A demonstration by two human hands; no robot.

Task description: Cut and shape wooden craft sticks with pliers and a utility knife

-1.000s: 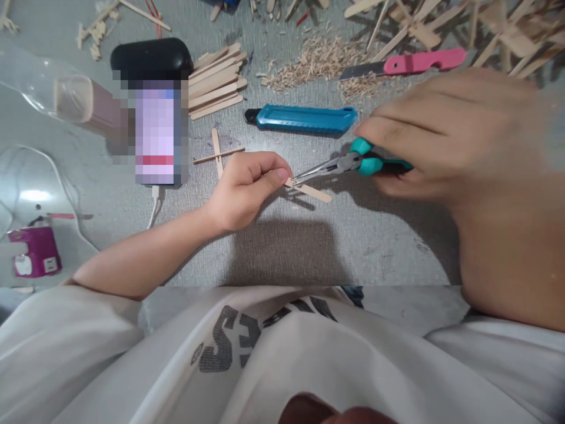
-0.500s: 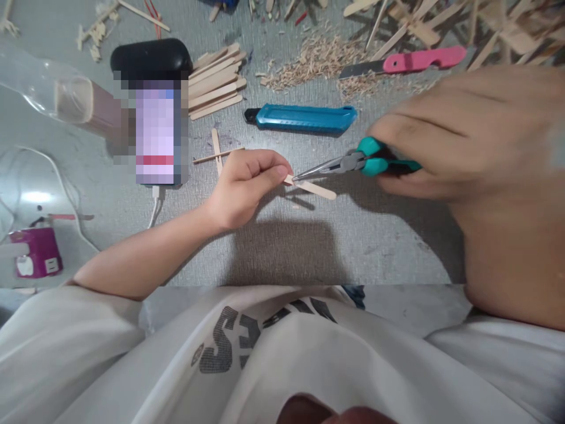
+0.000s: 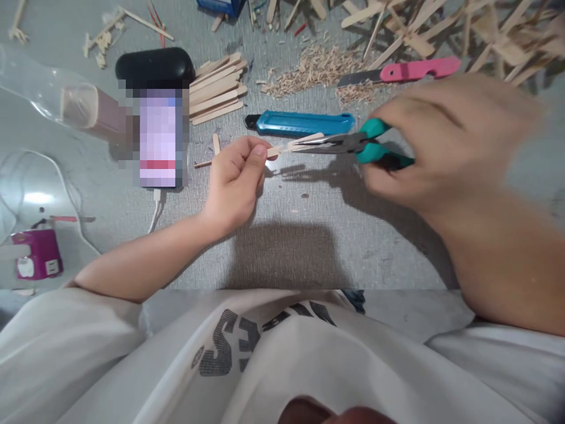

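Observation:
My left hand (image 3: 236, 179) pinches one end of a thin wooden craft stick (image 3: 295, 144) between thumb and fingers, holding it above the grey floor. My right hand (image 3: 445, 141) is wrapped round the teal handles of needle-nose pliers (image 3: 342, 143). The pliers' jaws lie along the stick's free end, touching it; the jaws look closed on it. Small wood bits lie on the floor under the stick.
A teal utility knife (image 3: 304, 123) lies just behind the stick, a pink-handled knife (image 3: 404, 70) farther back by a heap of wood shavings (image 3: 324, 68). A stack of craft sticks (image 3: 216, 88), a phone (image 3: 159, 138), a black case (image 3: 154, 66), a plastic bottle (image 3: 66, 100) and a purple plug (image 3: 35, 259) are at left.
Both hands lifted and moved away from me; the stick, earlier resting low and pointing right, is now raised and level, with the pliers' jaws farther along it.

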